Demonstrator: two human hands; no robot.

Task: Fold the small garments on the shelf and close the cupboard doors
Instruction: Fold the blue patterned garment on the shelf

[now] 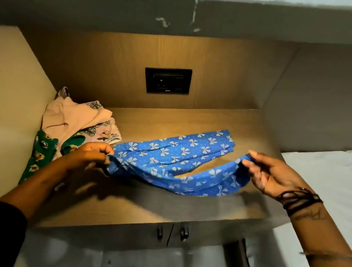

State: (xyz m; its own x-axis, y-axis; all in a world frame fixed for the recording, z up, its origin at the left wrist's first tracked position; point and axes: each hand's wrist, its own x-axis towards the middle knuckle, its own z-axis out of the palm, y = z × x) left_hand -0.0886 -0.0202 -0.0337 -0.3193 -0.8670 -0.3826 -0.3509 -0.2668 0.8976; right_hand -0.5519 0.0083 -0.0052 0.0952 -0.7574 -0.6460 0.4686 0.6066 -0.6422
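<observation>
Two hands hold one small blue cotton garment printed with white bows, stretched between them above the front of the pale wooden shelf. The left hand has its fingers curled tight round the garment's left end. The right hand pinches the opposite end between thumb and fingertips, its other fingers loose. The garment's far part lies on the shelf board, while the near edge sags in a shallow curve between the two grips.

The cloth looks thin, light and limp. It will likely droop wherever it is unsupported and bunch rather than crease cleanly, so it is best held at the two ends of the edge and kept lightly taut as it is laid flat.

At the shelf's left corner sits a loose heap of other garments: a peach-pink piece touching a green one with yellow cartoon print. They look unfolded. Below the shelf, two cupboard door handles show.
</observation>
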